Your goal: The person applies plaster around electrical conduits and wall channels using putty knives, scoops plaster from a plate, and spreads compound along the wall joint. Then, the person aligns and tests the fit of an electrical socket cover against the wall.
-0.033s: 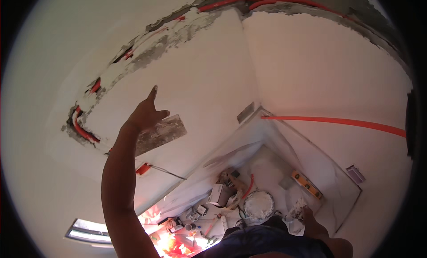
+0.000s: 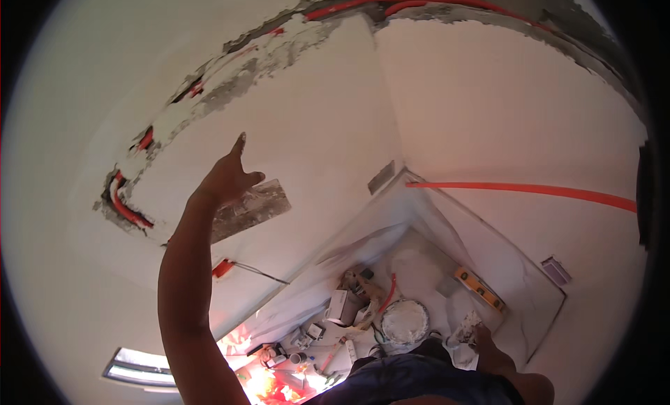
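Note:
My left hand (image 2: 227, 175), at the end of my raised arm, has index finger and thumb stretched out over a putty-smeared metal trowel (image 2: 262, 206) lying flat against the white wall (image 2: 314, 133); its other fingers curl at the back of the blade, apparently round the handle, which is hidden. Low at the right, my right hand (image 2: 480, 335) is closed on a tool smeared with white putty (image 2: 466, 327), too small to make out fully.
A jagged channel with red conduit (image 2: 129, 210) crosses the walls. A loose red conduit (image 2: 520, 189) runs rightward from the corner. On the floor below are a round container of white putty (image 2: 405, 323), a yellow level (image 2: 478, 288), boxes (image 2: 342, 306) and scattered tools. A window (image 2: 139, 363) is at lower left.
The view has shifted very slightly, so the walls sit a little further left in the picture. My hands look the same.

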Available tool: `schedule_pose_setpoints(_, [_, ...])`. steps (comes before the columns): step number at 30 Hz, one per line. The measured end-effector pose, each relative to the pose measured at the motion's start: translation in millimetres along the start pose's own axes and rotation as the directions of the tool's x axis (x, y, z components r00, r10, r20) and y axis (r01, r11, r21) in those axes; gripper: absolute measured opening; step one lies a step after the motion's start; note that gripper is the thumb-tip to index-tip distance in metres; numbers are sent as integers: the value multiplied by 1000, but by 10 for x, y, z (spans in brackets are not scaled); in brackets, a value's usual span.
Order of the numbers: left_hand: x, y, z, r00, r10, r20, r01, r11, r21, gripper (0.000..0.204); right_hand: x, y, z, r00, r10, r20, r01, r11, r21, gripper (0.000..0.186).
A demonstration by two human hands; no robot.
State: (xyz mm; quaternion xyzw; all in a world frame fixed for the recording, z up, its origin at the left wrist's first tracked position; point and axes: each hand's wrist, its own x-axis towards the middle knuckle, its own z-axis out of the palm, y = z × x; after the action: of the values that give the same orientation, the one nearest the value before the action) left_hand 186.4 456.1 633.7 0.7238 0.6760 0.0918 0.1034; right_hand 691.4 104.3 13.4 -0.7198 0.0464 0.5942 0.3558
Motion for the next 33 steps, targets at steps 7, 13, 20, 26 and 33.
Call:
schedule_pose_setpoints(7, [641,259,95,949,289,-124,-241,921,305,98,-111,33,-150,980,-132,-147,133,991,-7,38])
schedule_pose_setpoints(13, [833,407,14,997,-38,-71,53,976,211,101,-115,-186,-119,955,-278,-105,271,959,-78,35])
schedule_pose_setpoints(20, [870,201,10,993,-48,-104,61,990,130,101,-268,-1011,666,874,-468,134,486,853,-191,29])
schedule_pose_setpoints(26, [985,-48,-92,963,169,-209,-108,956,274,92,-1136,-2980,2034,263,-854,448,938,118,-325,30])
schedule_pose_setpoints(33, [1065,-253,-311,972,14,-233,-40,994,-106,70,-3003,-5056,3574,-396,-810,432,824,-521,-223,31])
